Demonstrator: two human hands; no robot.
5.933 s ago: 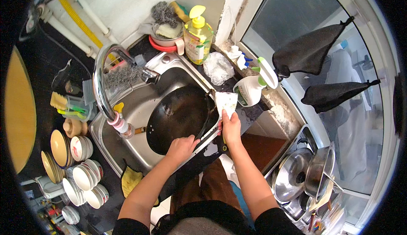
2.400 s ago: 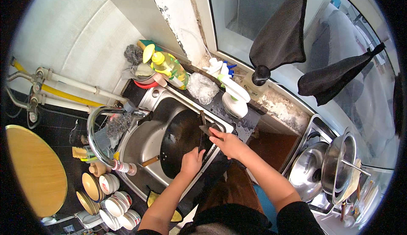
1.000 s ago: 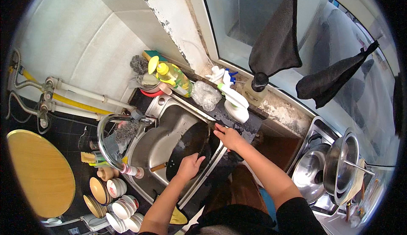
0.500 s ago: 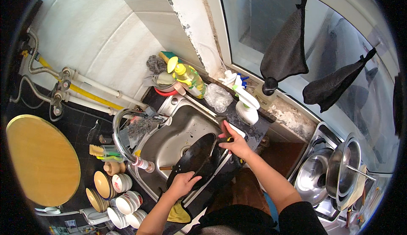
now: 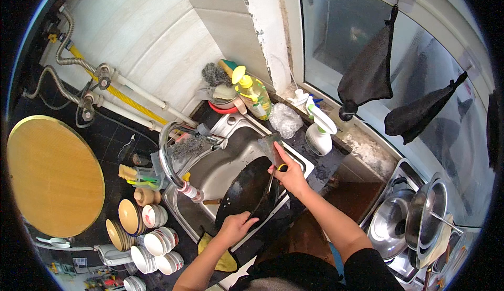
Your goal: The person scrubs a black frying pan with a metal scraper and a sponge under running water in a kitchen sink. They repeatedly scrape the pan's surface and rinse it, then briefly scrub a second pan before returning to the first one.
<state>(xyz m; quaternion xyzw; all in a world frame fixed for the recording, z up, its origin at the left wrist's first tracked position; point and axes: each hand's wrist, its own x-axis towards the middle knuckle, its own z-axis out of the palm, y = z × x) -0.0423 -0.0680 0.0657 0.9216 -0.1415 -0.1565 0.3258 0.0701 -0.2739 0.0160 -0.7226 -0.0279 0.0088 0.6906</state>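
Observation:
A black wok (image 5: 244,188), wet inside, is tilted over the steel sink (image 5: 210,165). My left hand (image 5: 234,229) is closed on its near rim, thumb on the inner side. Over the wok's right side, my right hand (image 5: 289,174) grips what looks like a spatula (image 5: 274,152), with a flat greyish blade pointing away and a thin dark shaft slanting down across the wok. A bit of yellow shows by the fingers. From under the wok's left side pokes a wooden handle (image 5: 212,202); what it belongs to is hidden.
A curved faucet (image 5: 165,157) arches over the sink's left side. Bowls (image 5: 157,242) and a round wooden board (image 5: 55,175) stand left. Behind are a yellow-capped soap bottle (image 5: 254,97), a plastic bag (image 5: 285,120) and a white spray bottle (image 5: 319,136). Steel pots (image 5: 391,217) sit right.
The view has shifted, so the scene sits further right. My right hand has turned the spatula, whose blade now shows more fully. My left hand still holds the wok's rim.

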